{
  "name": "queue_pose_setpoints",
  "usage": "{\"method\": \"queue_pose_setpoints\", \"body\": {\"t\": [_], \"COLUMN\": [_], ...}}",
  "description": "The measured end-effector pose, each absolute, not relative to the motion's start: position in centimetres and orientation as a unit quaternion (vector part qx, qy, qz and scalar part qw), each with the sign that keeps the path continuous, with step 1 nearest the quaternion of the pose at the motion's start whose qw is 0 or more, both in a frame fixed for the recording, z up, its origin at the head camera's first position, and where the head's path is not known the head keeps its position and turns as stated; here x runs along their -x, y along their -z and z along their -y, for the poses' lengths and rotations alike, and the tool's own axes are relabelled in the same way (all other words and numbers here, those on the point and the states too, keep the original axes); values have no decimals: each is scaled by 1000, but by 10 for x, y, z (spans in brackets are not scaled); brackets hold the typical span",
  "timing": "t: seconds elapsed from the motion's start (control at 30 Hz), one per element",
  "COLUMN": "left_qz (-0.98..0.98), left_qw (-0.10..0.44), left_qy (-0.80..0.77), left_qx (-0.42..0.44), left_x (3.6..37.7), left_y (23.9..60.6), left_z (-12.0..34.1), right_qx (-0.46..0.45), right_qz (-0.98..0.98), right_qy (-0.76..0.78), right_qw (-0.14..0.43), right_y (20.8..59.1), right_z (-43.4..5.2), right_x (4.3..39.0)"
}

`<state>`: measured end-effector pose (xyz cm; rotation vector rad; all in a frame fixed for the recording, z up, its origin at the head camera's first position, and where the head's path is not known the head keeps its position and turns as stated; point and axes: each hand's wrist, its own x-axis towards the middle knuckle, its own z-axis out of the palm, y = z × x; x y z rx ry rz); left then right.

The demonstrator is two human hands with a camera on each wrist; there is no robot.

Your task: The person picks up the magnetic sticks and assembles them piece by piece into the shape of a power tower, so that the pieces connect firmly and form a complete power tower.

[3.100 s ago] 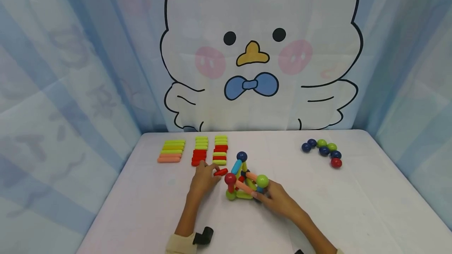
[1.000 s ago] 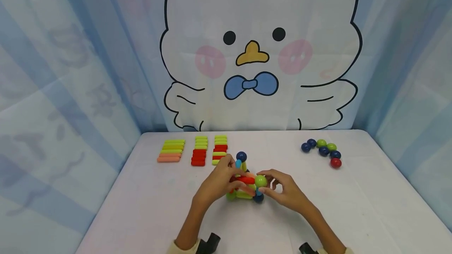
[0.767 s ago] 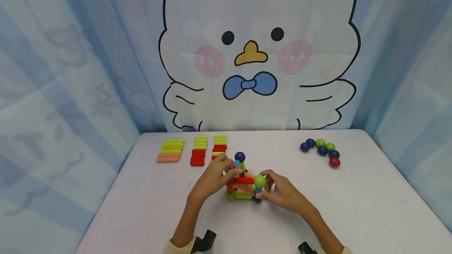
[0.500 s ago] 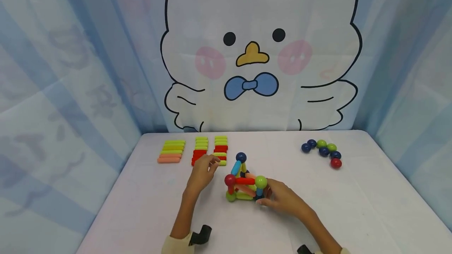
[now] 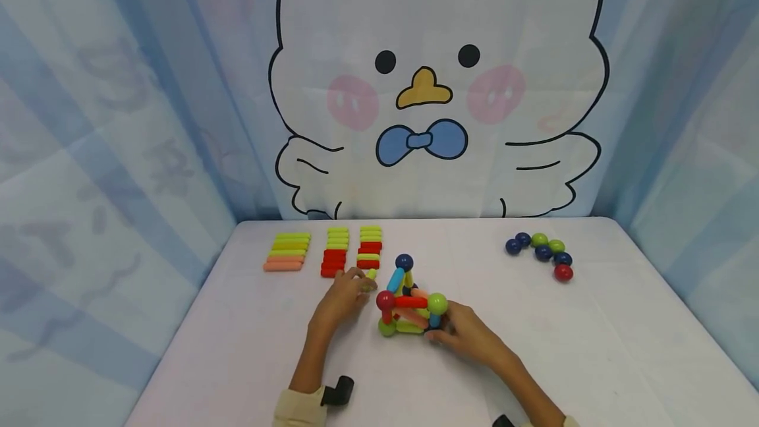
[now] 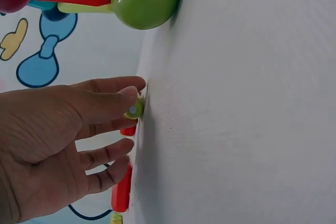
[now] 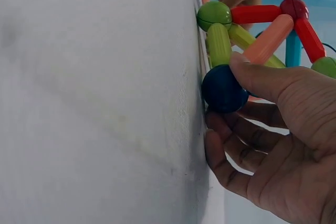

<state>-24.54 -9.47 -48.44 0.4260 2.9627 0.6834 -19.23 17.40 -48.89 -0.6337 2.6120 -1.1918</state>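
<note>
A structure of coloured sticks and balls [image 5: 410, 303] stands on the white table [image 5: 593, 348]. My right hand [image 5: 443, 335] grips its dark blue bottom ball [image 7: 223, 88], thumb on top and fingers curled below. A red stick [image 7: 260, 14] joins its green ball [image 7: 213, 14] and red ball [image 7: 294, 8]. Just left of the structure, my left hand [image 5: 362, 283] pinches a short yellow-green stick [image 5: 371, 279] between thumb and forefinger, low over the table. The left wrist view shows this stick [image 6: 134, 109] end on.
Three rows of loose sticks lie at the back left: yellow-green and salmon [image 5: 287, 252], yellow-green and red [image 5: 335, 252], mixed [image 5: 369, 247]. Several loose balls [image 5: 539, 252] sit at the back right. A printed curtain [image 5: 427, 84] closes the back and sides.
My left hand left the structure with the red stick fixed on it, reached to the third row and lifted its nearest yellow-green stick. The right hand has stayed on the structure.
</note>
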Motion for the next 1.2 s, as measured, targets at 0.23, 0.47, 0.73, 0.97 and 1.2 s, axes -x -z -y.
{"method": "queue_pose_setpoints", "body": {"t": [0.23, 0.47, 0.73, 0.97, 1.2], "left_qz": [-973, -949, -775, -742, -746], "left_qw": [16, -19, 18, 156, 208], "left_qy": [-194, -312, -629, -634, -603], "left_qx": [-121, -38, -64, -154, -193], "left_x": [244, 244, 239, 231, 230], "left_y": [481, 478, 454, 435, 432], "left_z": [85, 88, 91, 97, 99], "right_qx": [230, 274, 296, 268, 255], "right_qz": [-887, -871, -874, -885, -885], "right_qy": [390, 389, 377, 370, 375], "right_qw": [96, 122, 82, 90, 105], "right_y": [487, 485, 488, 487, 484], "right_z": [-179, -187, -192, -190, -189], "right_x": [192, 193, 191, 191, 191]}}
